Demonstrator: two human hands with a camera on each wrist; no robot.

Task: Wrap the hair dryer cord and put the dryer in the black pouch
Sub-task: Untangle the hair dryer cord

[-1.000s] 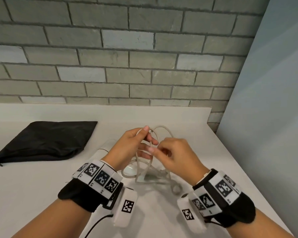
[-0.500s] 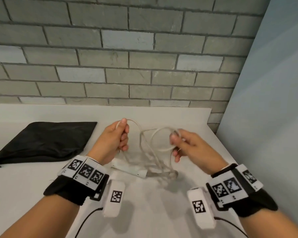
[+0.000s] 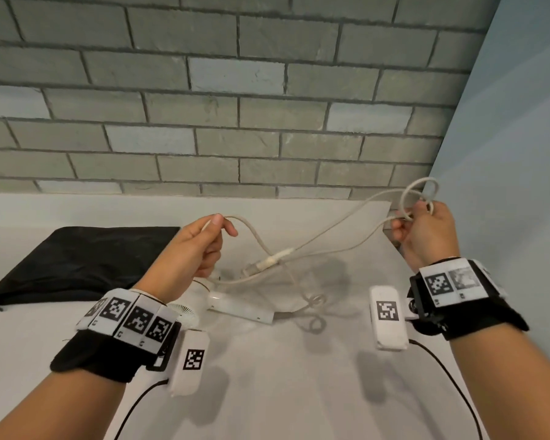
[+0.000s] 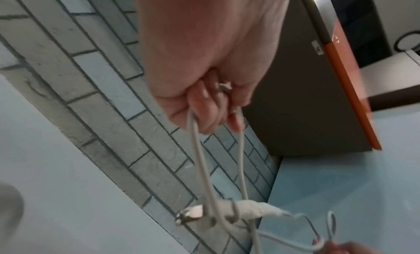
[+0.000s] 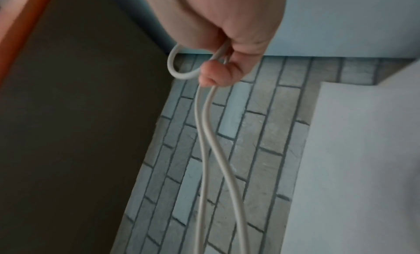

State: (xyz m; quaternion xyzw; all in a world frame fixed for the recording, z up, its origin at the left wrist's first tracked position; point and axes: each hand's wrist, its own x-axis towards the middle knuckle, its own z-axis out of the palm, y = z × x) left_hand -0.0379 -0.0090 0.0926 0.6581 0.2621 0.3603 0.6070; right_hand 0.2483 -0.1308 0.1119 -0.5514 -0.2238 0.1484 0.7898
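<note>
The white hair dryer (image 3: 235, 304) lies on the white table (image 3: 283, 392), partly hidden behind my left wrist. Its pale cord (image 3: 331, 231) is stretched between both hands above it. My left hand (image 3: 200, 246) pinches one bend of the cord (image 4: 195, 150) at the centre. My right hand (image 3: 426, 233) is raised at the far right and grips small loops of cord (image 5: 181, 67). The plug (image 3: 267, 265) hangs mid-air between the hands, tangled with the cord (image 4: 227, 211). The black pouch (image 3: 80, 258) lies flat at the left.
A grey brick wall (image 3: 235, 106) runs behind the table. A pale blue panel (image 3: 521, 185) closes the right side, close to my right hand. Black cables (image 3: 451, 369) trail from the wrist cameras over the near table.
My hands have moved apart: the right one swung far right and up with its loops, drawing the cord taut. The plug has lifted off the table. The left hand shifted slightly left.
</note>
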